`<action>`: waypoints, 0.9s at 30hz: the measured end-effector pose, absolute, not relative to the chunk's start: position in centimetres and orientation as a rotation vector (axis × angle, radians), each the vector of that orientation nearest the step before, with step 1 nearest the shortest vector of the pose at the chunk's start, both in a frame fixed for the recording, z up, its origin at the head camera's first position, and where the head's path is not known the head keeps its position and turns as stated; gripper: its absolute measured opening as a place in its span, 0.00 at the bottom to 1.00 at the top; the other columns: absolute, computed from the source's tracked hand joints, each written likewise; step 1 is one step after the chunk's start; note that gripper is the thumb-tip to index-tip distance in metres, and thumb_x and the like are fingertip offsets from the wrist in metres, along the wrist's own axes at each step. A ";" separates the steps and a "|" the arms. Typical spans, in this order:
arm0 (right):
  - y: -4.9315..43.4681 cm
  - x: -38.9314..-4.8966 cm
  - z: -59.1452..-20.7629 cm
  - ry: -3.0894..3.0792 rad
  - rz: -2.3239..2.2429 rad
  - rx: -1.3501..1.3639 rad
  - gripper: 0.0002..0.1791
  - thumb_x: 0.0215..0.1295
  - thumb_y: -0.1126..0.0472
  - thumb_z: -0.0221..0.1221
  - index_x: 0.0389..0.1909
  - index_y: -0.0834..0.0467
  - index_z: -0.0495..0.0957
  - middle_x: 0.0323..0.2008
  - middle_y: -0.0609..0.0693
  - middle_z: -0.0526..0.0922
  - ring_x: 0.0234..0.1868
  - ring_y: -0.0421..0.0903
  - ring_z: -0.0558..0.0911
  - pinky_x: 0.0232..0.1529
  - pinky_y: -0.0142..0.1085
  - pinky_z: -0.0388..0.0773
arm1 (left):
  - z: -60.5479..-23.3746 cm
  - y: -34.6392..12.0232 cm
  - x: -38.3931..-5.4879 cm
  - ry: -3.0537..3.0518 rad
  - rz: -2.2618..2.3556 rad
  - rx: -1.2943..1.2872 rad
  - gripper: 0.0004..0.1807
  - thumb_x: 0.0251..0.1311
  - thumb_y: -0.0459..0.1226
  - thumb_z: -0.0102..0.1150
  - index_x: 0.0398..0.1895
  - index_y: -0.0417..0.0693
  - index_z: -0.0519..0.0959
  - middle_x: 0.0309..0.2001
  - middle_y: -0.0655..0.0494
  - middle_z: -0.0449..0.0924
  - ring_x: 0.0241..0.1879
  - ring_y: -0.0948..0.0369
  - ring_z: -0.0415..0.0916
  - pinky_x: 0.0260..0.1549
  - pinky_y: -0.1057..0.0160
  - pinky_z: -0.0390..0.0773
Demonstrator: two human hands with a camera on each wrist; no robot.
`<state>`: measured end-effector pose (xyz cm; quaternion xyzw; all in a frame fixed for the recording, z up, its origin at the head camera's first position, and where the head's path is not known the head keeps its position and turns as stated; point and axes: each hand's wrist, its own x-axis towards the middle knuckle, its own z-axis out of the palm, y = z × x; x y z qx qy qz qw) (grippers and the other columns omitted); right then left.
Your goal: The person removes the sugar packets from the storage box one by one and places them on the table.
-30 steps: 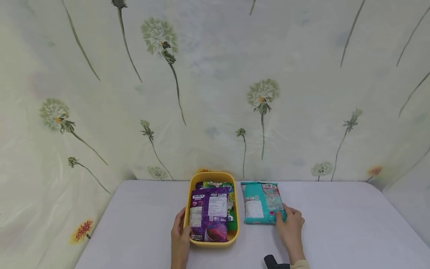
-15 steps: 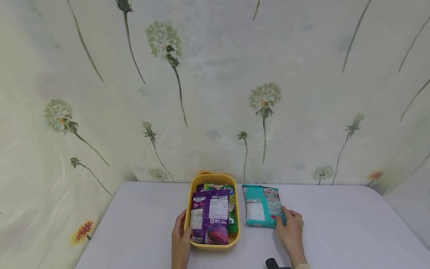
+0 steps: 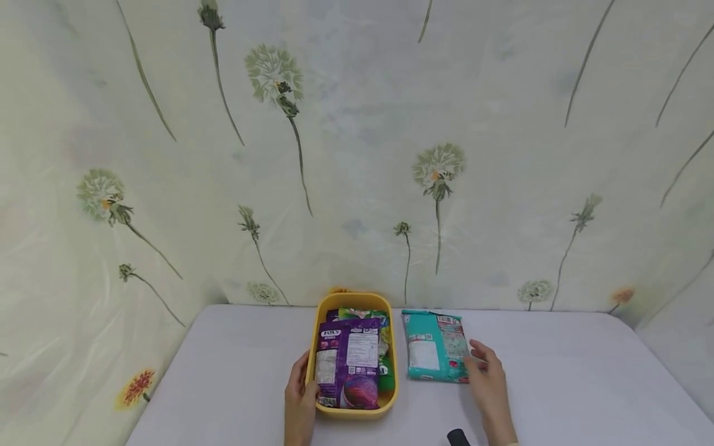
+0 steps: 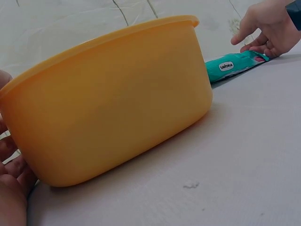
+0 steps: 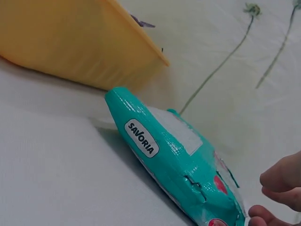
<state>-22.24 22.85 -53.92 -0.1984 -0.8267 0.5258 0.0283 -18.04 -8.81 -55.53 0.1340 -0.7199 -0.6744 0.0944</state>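
Observation:
My left hand point(image 3: 301, 399) grips the left side of a yellow plastic tub point(image 3: 390, 396), with the thumb at the rim and the fingers point(image 4: 14, 165) against the outer wall. Inside the tub a purple Fox's candy bag point(image 3: 348, 365) lies on top of a green packet point(image 3: 386, 371). Right of the tub, a teal Savoria packet point(image 3: 435, 347) lies flat on the table. My right hand point(image 3: 488, 390) is at its right edge, thumb lifted off and apart from the other fingers. In the right wrist view the fingertips point(image 5: 277, 176) stand beside the packet's end.
A white cloth covers the table point(image 3: 558, 371), whose back edge meets a flower-print curtain point(image 3: 357, 155). A black rod-like object point(image 3: 457, 437) shows near my right wrist at the bottom of the head view.
My right thumb has come off the teal packet and the hand has loosened, shifting slightly right. The packet lies where it was. My left hand stays on the tub.

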 end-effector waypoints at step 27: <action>22.7 -21.8 -52.7 -2.352 1.989 -0.603 0.31 0.77 0.54 0.43 0.78 0.53 0.52 0.76 0.59 0.59 0.76 0.56 0.58 0.71 0.49 0.63 | -55.6 -8.7 -18.0 -2.114 -2.018 0.391 0.33 0.60 0.27 0.45 0.72 0.46 0.64 0.70 0.43 0.68 0.65 0.51 0.70 0.54 0.70 0.78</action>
